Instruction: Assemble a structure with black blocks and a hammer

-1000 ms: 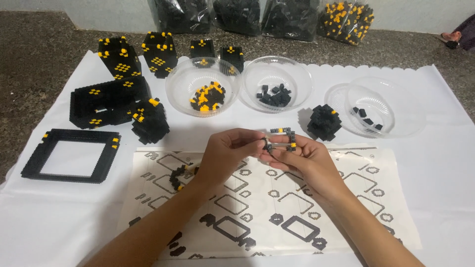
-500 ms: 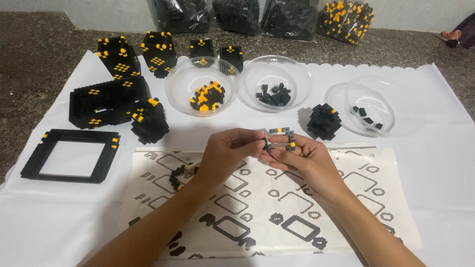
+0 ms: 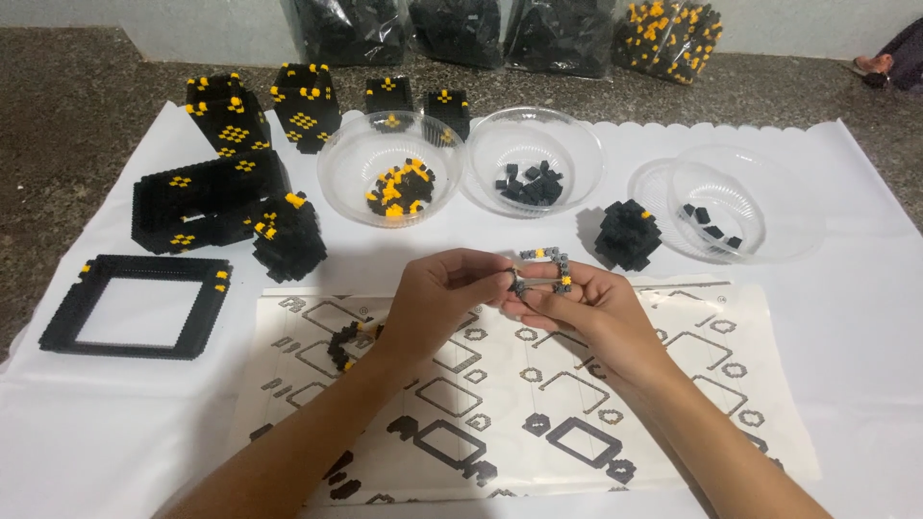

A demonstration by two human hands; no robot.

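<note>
1. Our left hand [image 3: 437, 293] and right hand [image 3: 582, 303] meet above the top edge of the printed paper instruction sheet [image 3: 538, 404], fingers closed on a small grey-and-yellow block frame [image 3: 543, 269].
2. Compared with the earlier frames almost nothing changes: hands and frame sit in the same spot, so we judge this a pressing or seating moment, not a fetch.
3. Left fingertips pinch the frame's left side; right fingers curl round its right side.
4. Behind, near the far edge of the white cloth [image 3: 846, 317]: clear plastic bowl of yellow and black bricks [image 3: 389, 178], clear plastic bowl of black bricks [image 3: 534, 159].
5. Flat black square brick frame [image 3: 139, 308] lies at the cloth's left edge.
</note>
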